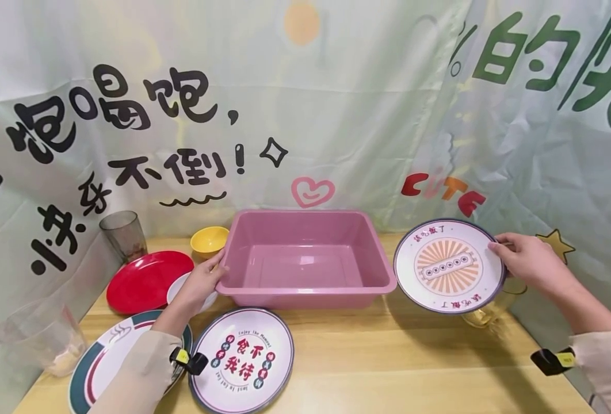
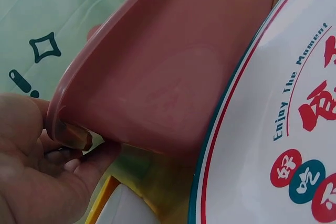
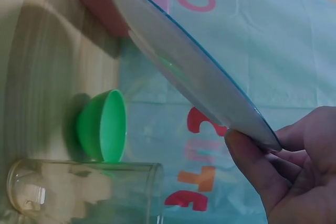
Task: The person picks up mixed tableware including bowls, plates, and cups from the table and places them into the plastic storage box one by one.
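A pink plastic basin point(image 1: 310, 291) stands at the back middle of the wooden table. My left hand point(image 1: 202, 282) grips its left rim, fingers tucked under the lip in the left wrist view. On the right, my right hand point(image 1: 530, 261) pinches the edge of a round white plate point(image 1: 404, 270) with an orange sunburst and a dark blue rim. That plate is held up off the table, tilted, beside the basin's right end. In the right wrist view its pale underside point(image 3: 173, 61) shows, thumb on one face and fingers on the other.
Left of the basin are a yellow bowl point(image 1: 209, 240), red plate point(image 1: 147, 282), grey tumbler point(image 1: 124, 233), partly hidden white bowl point(image 1: 178, 286), clear cup point(image 1: 41, 339) and two patterned plates point(image 1: 240, 359). Behind the held plate are a green bowl point(image 3: 102, 124) and amber glass point(image 3: 89, 190).
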A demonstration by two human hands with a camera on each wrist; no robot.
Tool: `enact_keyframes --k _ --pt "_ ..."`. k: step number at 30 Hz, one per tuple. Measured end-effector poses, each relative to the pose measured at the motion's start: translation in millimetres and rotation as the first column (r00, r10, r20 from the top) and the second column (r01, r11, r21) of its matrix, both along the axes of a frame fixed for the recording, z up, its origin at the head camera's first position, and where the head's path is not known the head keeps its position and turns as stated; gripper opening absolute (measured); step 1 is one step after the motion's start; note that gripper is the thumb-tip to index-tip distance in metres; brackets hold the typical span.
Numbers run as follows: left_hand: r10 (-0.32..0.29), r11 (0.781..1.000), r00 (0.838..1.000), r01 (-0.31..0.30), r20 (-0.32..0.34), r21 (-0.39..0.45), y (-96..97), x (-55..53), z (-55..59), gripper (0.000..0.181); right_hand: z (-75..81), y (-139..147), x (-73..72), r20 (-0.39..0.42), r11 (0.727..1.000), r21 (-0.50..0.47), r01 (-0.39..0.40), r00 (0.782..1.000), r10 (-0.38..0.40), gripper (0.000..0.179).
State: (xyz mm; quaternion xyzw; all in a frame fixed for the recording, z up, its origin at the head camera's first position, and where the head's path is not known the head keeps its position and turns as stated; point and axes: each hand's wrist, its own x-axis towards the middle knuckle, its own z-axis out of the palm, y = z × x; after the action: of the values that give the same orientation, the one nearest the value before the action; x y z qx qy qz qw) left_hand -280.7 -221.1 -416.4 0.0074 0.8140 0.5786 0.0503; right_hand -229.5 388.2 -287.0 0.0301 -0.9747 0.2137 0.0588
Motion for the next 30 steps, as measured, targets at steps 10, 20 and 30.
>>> enact_keyframes --k 10,20,30 --pt "-0.007 0.991 0.999 0.001 -0.041 -0.135 2.9 9.1 4.8 0.064 13.6 -15 -5.9 -0.071 0.998 -0.063 0.024 0.997 -0.029 0.056" --pt "0.007 0.985 0.986 -0.036 -0.165 -0.171 8.4 9.4 18.9 0.061 12.9 -43 -17.9 -0.069 0.972 -0.236 -0.003 0.998 -0.014 0.057" --pt "0.006 0.992 0.981 -0.03 -0.193 -0.124 35.6 10.7 36.5 0.063 -3.0 -75 -26.0 -0.047 0.888 -0.46 -0.026 0.999 0.005 0.053"
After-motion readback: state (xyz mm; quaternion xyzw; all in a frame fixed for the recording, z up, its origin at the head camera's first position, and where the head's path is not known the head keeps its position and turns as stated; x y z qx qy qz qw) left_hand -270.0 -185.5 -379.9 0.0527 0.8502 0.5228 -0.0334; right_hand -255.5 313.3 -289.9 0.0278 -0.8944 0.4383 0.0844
